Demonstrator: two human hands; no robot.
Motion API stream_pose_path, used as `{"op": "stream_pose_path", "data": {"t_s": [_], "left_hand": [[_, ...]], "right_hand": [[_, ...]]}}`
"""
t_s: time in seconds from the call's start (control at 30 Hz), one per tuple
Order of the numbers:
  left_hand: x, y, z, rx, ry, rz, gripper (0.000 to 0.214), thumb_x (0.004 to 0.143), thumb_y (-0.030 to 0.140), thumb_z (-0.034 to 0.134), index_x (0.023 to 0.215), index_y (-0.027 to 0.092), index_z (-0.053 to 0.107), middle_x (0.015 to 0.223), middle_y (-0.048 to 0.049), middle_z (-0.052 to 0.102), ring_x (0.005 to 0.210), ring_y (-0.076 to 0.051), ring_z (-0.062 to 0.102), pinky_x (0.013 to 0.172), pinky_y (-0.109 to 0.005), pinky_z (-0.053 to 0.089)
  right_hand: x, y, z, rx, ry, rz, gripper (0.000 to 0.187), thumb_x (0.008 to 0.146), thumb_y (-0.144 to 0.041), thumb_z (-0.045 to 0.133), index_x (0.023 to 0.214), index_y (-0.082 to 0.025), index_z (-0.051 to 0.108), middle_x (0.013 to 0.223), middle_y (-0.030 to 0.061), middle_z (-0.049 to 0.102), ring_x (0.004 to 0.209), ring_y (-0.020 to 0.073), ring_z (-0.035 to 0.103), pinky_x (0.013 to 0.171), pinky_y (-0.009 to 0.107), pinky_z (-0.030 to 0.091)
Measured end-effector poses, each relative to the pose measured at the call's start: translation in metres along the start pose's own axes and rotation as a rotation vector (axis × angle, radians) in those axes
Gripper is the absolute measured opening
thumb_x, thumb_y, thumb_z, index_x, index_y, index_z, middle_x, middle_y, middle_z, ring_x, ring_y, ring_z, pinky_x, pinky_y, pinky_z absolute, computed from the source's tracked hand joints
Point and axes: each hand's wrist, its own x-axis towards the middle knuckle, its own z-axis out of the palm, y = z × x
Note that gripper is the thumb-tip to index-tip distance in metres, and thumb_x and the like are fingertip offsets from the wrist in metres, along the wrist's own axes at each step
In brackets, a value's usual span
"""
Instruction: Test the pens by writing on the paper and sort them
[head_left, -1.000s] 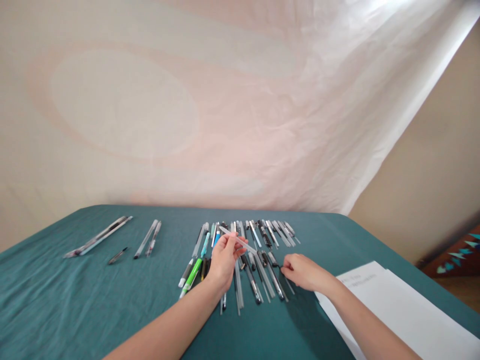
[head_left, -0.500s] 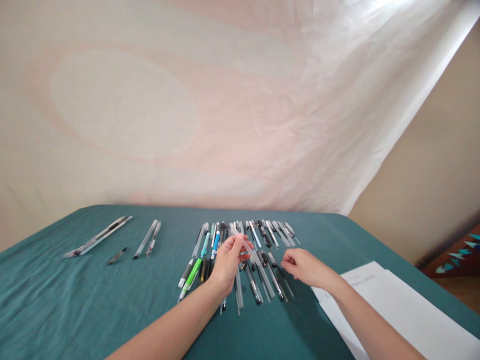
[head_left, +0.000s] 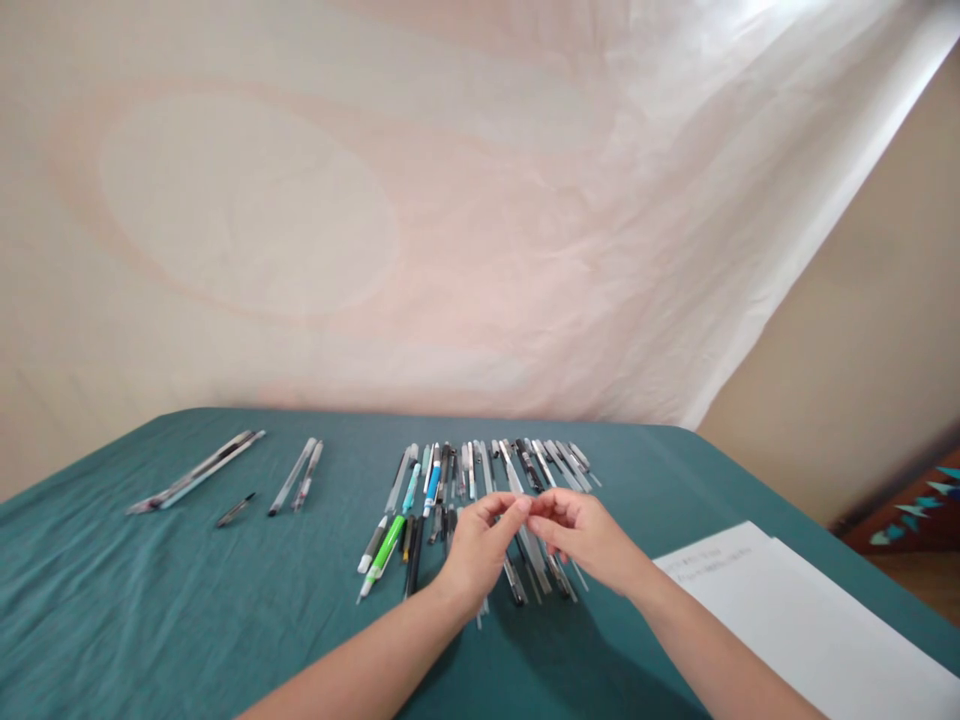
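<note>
Both hands have closed up since half a second ago: the right hand [head_left: 592, 530] has come across leftward, and the left hand [head_left: 480, 550] has shifted a little right, so their fingertips now meet over the front row [head_left: 516, 583]. One clear tube [head_left: 512, 472] is between them, its long axis running mostly away from the body, far end leaning slightly left; its near end is hard to tell from what lies beneath. Neither hand is clearly nearer, since the tube passes right where the fingertips meet. The left hand's thumb and fingers look pinched on it; the right hand's are curled and narrow, but I cannot tell whether they grip anything. Counting the rest on the table [head_left: 97, 600]: one green marker [head_left: 382, 556] and one blue pen [head_left: 432, 480] left of the hands; further left, one short dark pen [head_left: 236, 510], two pens side by side [head_left: 292, 478], and one long bundle [head_left: 199, 472], its pieces too blurred to number. Beyond the hands, the back row [head_left: 472, 470] has well over a dozen pens; the front row is partly hidden, so no count. At right lie at least two sheets of paper [head_left: 787, 620].
</note>
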Motion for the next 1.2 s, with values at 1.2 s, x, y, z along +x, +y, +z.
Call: {"op": "stream_pose_path", "data": {"t_s": [1.2], "left_hand": [[0.01,-0.002,-0.008,-0.149,0.086,-0.054,0.025,0.076,0.039,0.053,0.088,0.017,0.055,0.078,-0.0035,0.061,0.07,-0.014,0.057,0.061,-0.023,0.042]], "right_hand": [[0.004,0.061,-0.061,-0.45,-0.207,0.426,0.017,0.074,-0.028,0.049,0.063,-0.016,0.051,0.045,0.0,0.057,0.037,0.0105,0.054,0.033,0.017,0.043]]}}
